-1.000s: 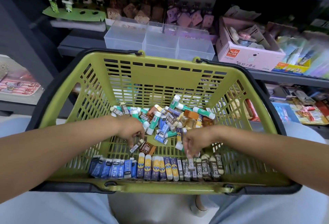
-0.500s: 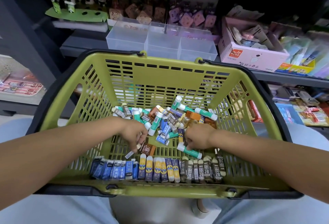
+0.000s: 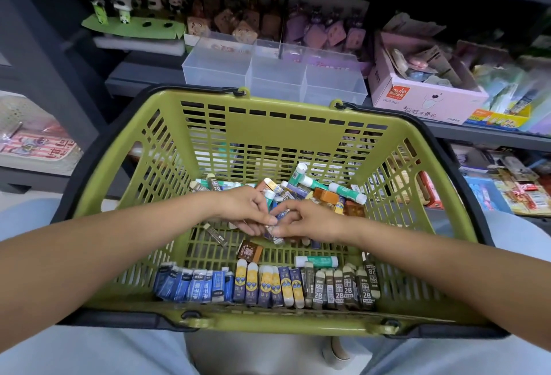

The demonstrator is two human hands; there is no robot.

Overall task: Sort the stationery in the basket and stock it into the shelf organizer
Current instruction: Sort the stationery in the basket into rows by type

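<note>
Two bare hands meet over the middle of the olive-green slotted plastic basket (image 3: 208,124), which sits across the person's lap in front of a dark shelf unit. The left hand (image 3: 246,209) and the right hand (image 3: 307,221) touch at the fingertips, both curled around one small blue-wrapped eraser (image 3: 275,233) that they pinch between them just above the basket floor; how much of it each hand grips cannot be told. Along the near wall of the basket stands a sorted row: blue-sleeved erasers (image 3: 193,285) on the left, yellow-and-navy erasers (image 3: 268,286) in the centre, and dark 2B erasers (image 3: 343,288) on the right, all packed side by side. A green-and-white glue stick (image 3: 317,261) lies crosswise just behind the 2B group, and a small brown square eraser (image 3: 250,251) lies loose near the middle. Behind the hands, toward the far wall, a mixed heap of loose stationery (image 3: 316,192) remains unsorted, with more glue sticks and orange-brown erasers among it. Beyond the basket rim, a clear plastic three-compartment organizer (image 3: 274,76) stands on the shelf, with a pink cardboard box (image 3: 426,97) of small packets just to its right and a green panda display stand (image 3: 131,25) to its left.
</note>
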